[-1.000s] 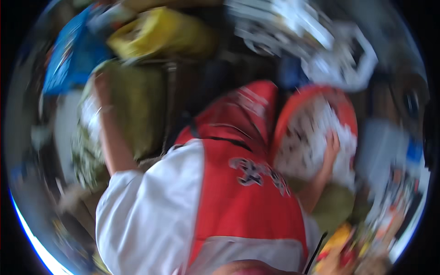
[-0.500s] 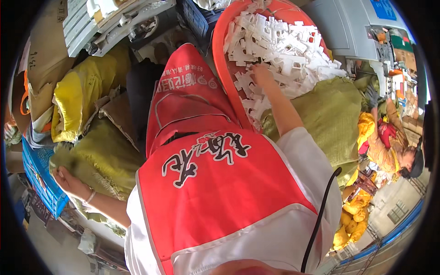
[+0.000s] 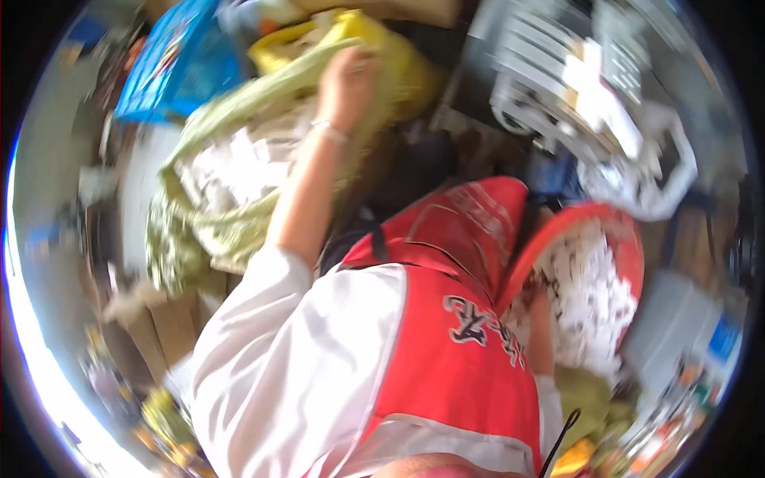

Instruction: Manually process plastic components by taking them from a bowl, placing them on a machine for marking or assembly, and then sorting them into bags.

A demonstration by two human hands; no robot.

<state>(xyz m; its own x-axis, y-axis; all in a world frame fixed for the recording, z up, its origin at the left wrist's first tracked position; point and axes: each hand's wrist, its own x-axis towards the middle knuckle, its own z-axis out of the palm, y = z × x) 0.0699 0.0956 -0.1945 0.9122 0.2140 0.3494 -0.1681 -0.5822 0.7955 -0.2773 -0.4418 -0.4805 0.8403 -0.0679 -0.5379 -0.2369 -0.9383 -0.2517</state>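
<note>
Right hand (image 3: 539, 304) blurred; I can't tell its fingers' opening or hold. Small white pieces (image 3: 590, 299) heap beside them in red basin (image 3: 588, 213). Left hand (image 3: 348, 86) curls over rim of crumpled green sack (image 3: 263, 90).

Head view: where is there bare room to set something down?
The pale patch below the blue basket and left of the green woven sack looks bare, though blurred. White pieces crowd the sack's mouth and the red basin.
</note>
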